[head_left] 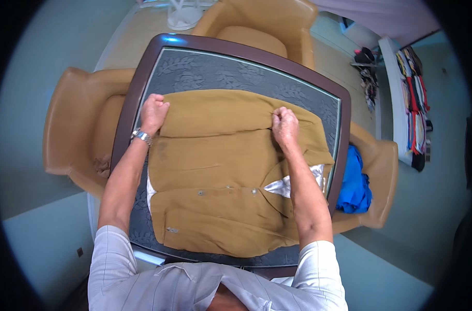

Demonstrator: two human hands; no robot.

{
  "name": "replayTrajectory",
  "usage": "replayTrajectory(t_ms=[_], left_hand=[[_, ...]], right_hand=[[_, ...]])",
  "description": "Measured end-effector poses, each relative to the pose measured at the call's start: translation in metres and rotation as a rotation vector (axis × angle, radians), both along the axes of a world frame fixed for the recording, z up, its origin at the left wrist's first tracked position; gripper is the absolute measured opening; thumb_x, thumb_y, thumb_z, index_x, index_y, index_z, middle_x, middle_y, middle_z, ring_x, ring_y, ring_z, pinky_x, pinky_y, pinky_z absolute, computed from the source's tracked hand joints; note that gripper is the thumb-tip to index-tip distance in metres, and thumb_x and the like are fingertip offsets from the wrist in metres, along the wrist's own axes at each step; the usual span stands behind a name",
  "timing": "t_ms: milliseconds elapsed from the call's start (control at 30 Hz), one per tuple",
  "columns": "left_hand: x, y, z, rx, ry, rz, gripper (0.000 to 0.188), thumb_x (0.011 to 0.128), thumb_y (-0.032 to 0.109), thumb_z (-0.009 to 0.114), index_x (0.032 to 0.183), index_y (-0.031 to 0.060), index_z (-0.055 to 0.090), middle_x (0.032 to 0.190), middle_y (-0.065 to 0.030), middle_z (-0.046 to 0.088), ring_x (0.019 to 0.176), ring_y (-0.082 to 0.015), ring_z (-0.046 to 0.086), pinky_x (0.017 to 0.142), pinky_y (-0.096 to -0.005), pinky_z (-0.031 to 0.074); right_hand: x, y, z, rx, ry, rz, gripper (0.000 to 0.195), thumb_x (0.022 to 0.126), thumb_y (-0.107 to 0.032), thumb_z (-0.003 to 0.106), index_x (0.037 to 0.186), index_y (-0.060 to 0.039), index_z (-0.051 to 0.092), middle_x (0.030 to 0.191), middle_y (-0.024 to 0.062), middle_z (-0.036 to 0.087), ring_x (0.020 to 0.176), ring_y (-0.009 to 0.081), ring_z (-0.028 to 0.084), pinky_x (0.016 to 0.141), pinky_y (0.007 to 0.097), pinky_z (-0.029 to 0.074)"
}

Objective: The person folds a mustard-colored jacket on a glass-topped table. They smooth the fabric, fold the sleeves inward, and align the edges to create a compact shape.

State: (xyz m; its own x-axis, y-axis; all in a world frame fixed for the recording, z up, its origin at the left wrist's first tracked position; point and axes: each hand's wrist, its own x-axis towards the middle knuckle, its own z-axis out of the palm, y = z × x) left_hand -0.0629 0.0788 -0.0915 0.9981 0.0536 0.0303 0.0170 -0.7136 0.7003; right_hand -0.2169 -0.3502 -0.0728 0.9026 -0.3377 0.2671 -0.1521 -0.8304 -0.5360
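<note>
A mustard-brown suit jacket [220, 167] lies sideways on the dark patterned, glass-topped table [228, 74]. Its hem is at the left, its collar and lapels at the right, with shiny white lining showing at both ends. The far sleeve [216, 114] runs along the jacket's far edge. My left hand [154, 112], a metal watch on its wrist, is closed on the cuff end of that sleeve. Higher up the same sleeve, my right hand [285, 124] pinches the cloth. The near sleeve [220, 233], with buttons at its cuff, lies along the edge closest to me.
Tan armchairs stand at the left [76, 124], far [259, 27] and right [379, 179] sides of the table. Blue cloth [353, 186] lies on the right one. Farther right, colourful clothes [414, 105] hang by a white panel [393, 97].
</note>
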Motion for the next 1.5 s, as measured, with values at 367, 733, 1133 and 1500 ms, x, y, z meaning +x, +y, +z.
replayTrajectory(t_ms=[367,733,1133,1500], left_hand=[[0.012,0.013,0.050,-0.539,0.008,-0.087,0.035,0.099,0.010,0.083,0.127,-0.0019,0.065,0.090,0.0001,0.073,0.080,-0.0064,0.066,0.075,-0.0252,0.056],[0.007,0.013,0.116,-0.921,0.065,-0.089,0.024,0.106,0.010,0.076,0.124,0.0038,0.062,0.092,-0.0002,0.069,0.060,-0.0018,0.053,0.047,-0.0186,0.040],[-0.062,0.058,0.132,-0.919,0.098,-0.238,0.014,0.109,0.007,0.066,0.122,0.0076,0.060,0.097,-0.0012,0.068,0.074,-0.0071,0.065,0.064,-0.0267,0.062],[-0.194,0.072,0.050,-1.056,0.452,-0.115,0.024,0.106,0.001,0.067,0.126,0.0056,0.055,0.117,-0.0136,0.076,0.100,-0.0219,0.079,0.079,-0.0405,0.070]], right_hand=[[-0.003,0.005,0.027,-0.142,-0.176,0.008,0.013,0.091,-0.002,0.075,0.100,-0.0075,0.066,0.099,0.0147,0.065,0.097,0.0393,0.064,0.087,0.0498,0.054],[-0.025,0.028,0.053,-0.023,-0.223,0.072,0.011,0.093,-0.005,0.075,0.101,-0.0063,0.067,0.099,0.0163,0.064,0.095,0.0387,0.065,0.084,0.0498,0.055],[-0.038,0.071,0.049,1.207,0.309,-0.056,0.052,0.105,-0.053,0.072,0.118,-0.0030,0.065,0.112,0.0087,0.075,0.091,0.0128,0.069,0.073,0.0293,0.059],[-0.070,0.037,0.042,1.563,0.234,-0.371,0.074,0.095,-0.061,0.081,0.127,-0.0002,0.055,0.116,0.0163,0.068,0.089,0.0252,0.075,0.071,0.0402,0.069]])
